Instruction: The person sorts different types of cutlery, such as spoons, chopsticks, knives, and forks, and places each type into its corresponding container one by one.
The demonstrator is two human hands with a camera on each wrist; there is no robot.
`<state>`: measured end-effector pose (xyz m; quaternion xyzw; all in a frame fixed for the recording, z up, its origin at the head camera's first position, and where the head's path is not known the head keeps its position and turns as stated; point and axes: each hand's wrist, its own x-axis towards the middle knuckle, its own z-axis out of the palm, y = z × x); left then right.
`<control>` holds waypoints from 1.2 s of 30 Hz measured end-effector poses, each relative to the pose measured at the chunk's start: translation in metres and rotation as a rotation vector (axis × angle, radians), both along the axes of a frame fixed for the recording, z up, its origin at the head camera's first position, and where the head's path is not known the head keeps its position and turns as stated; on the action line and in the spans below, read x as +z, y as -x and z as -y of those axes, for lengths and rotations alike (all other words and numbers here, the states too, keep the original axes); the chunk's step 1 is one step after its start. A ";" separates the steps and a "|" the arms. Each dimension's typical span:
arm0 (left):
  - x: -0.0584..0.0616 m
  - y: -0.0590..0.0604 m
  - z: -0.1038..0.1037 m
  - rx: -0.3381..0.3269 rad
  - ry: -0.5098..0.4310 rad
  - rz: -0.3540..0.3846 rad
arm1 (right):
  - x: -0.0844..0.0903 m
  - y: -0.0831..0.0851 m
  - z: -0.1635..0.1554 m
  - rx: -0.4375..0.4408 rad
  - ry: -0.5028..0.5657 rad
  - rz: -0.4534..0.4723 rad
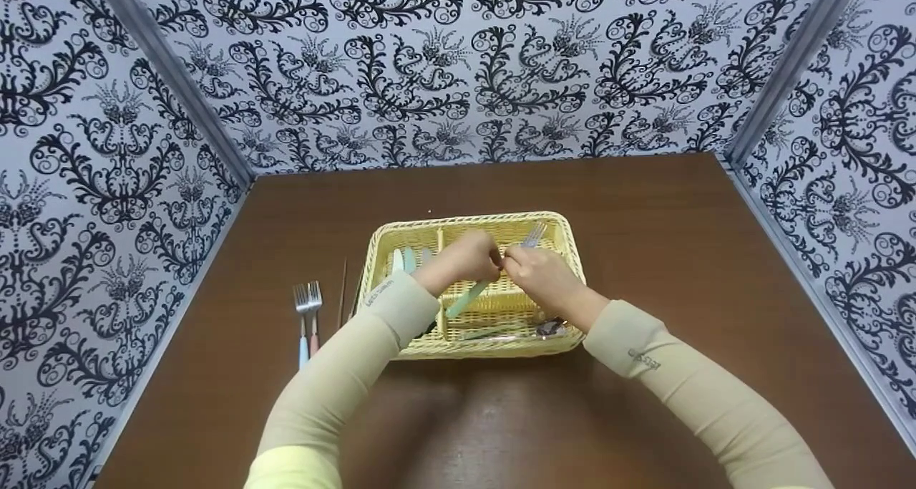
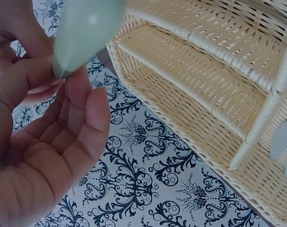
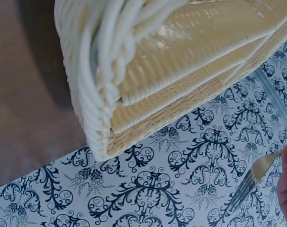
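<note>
A fork (image 1: pixel 534 235) with a pale green handle (image 1: pixel 466 299) is held slantwise above a cream wicker basket (image 1: pixel 572 253), tines pointing up and to the right. My right hand (image 1: pixel 544 277) grips it near its metal neck; in the right wrist view the tines (image 3: pixel 247 187) stick out past the fingers. Beside it, my left hand (image 1: pixel 469 254) pinches the green handle between thumb and forefinger. In the left wrist view the rounded green handle (image 2: pixel 89 35) looms close to the camera, and the other left fingers (image 2: pixel 97 111) are loosely bent.
Dividers split the basket into compartments. Green and white knives (image 1: pixel 409 260) lie in its left one, a spoon (image 1: pixel 551 327) in the front one. On the brown table (image 1: pixel 658 224), two forks (image 1: pixel 308 299) with blue and pink handles and a thin chopstick (image 1: pixel 342 292) lie left of the basket.
</note>
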<state>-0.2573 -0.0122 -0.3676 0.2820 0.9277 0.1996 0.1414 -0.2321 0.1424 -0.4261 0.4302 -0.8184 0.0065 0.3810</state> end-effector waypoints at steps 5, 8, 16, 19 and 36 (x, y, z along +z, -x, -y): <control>-0.002 -0.002 -0.001 0.015 0.045 -0.046 | 0.000 0.001 -0.003 -0.005 -0.107 0.092; -0.004 -0.003 -0.002 0.017 0.049 -0.057 | 0.000 0.002 -0.004 0.003 -0.135 0.201; -0.009 -0.001 0.006 0.074 0.013 -0.057 | -0.001 0.012 -0.004 0.015 -0.039 0.480; -0.012 0.004 0.020 0.153 -0.018 -0.011 | -0.006 0.019 -0.006 -0.071 -0.037 0.551; -0.055 0.027 0.164 0.517 -0.001 0.016 | -0.034 0.044 0.002 -0.346 -0.171 0.927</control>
